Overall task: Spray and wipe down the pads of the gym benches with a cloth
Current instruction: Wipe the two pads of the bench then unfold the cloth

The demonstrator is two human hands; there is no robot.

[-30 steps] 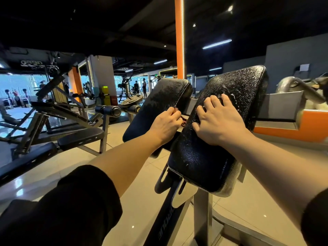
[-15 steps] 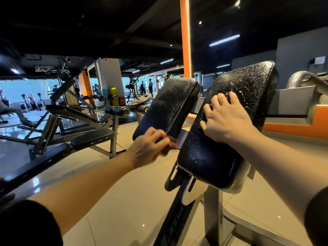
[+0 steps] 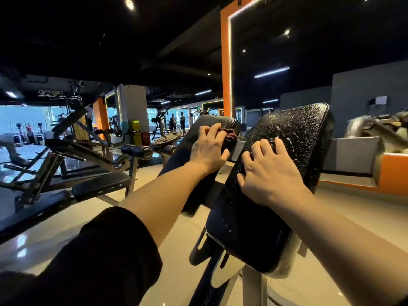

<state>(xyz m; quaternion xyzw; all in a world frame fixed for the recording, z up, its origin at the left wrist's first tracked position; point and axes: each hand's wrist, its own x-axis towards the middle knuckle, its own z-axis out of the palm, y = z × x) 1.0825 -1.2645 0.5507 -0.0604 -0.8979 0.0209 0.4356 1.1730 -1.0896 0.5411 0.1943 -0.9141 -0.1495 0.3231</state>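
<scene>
Two tilted black pads stand side by side on a bench frame. The right pad (image 3: pixel 260 217) glistens with droplets, and my right hand (image 3: pixel 268 173) rests on its upper half with fingers spread and bent. My left hand (image 3: pixel 208 149) presses a dark reddish cloth (image 3: pixel 230 136) against the upper part of the left pad (image 3: pixel 198 188), fingers curled over the cloth. Most of the cloth is hidden under that hand. No spray bottle is in view.
A black flat bench (image 3: pixel 100 187) and an incline rack (image 3: pixel 72 133) stand to the left. An orange-framed mirror pillar (image 3: pixel 225 62) rises behind the pads. A weight plate (image 3: pixel 167 140) sits beyond the left pad. People stand far back. Tiled floor (image 3: pixel 172 261) lies below.
My left hand dropped to the left pad's lower edge, then rose with the cloth to its top. My right hand stayed on the right pad. The view tilted upward.
</scene>
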